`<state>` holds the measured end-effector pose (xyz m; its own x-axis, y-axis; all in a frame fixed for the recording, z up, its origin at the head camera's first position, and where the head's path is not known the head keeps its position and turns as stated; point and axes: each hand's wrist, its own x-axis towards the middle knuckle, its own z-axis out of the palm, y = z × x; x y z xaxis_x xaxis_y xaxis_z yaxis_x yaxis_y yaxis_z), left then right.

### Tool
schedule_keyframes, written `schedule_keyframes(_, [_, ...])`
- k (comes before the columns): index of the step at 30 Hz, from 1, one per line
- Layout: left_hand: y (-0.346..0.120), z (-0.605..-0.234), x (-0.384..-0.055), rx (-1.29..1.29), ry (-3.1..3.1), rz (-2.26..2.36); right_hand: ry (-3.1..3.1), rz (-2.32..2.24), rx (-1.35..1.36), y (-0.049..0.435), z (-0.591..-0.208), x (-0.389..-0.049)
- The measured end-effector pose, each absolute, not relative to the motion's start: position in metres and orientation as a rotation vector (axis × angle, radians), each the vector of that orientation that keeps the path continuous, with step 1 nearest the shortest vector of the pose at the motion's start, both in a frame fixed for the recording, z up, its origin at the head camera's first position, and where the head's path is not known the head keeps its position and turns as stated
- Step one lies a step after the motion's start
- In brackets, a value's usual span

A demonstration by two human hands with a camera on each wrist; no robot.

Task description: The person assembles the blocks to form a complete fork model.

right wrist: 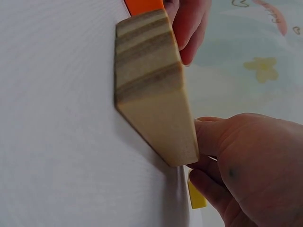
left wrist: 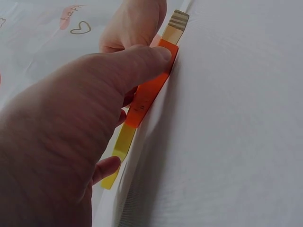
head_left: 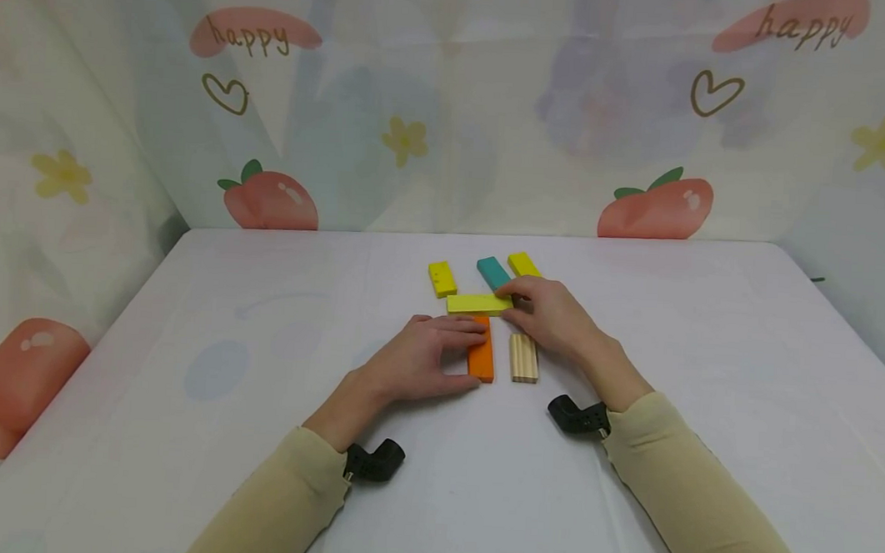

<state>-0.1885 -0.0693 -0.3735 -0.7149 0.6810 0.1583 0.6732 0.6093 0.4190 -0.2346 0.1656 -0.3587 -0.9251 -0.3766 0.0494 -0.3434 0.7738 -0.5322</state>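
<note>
An orange wooden block (head_left: 486,364) lies lengthwise, its far end at a yellow-green block (head_left: 471,304) that lies crosswise. My left hand (head_left: 426,359) holds the orange block, thumb on its near end and fingers by its far part; the left wrist view shows the thumb on the orange block (left wrist: 150,90). With thumb and fingers, my right hand (head_left: 553,316) pinches the right end of the yellow-green block. Just below the right hand lies a striped natural-wood block (head_left: 524,360), large in the right wrist view.
Beyond the crosswise block lie a short yellow block (head_left: 442,279), a teal block (head_left: 493,272) and another yellow block (head_left: 523,264). A white cloth covers the table (head_left: 177,463). Behind it hangs a printed curtain (head_left: 482,103). Each wrist wears a black camera.
</note>
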Motion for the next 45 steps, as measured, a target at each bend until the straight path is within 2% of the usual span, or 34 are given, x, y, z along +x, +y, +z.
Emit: schedule_keyframes(45, [-0.0612,-0.3725,-0.1839,1.199,2.798,0.637,2.848,-0.86,-0.557,0.1705,-0.3556,-0.2348])
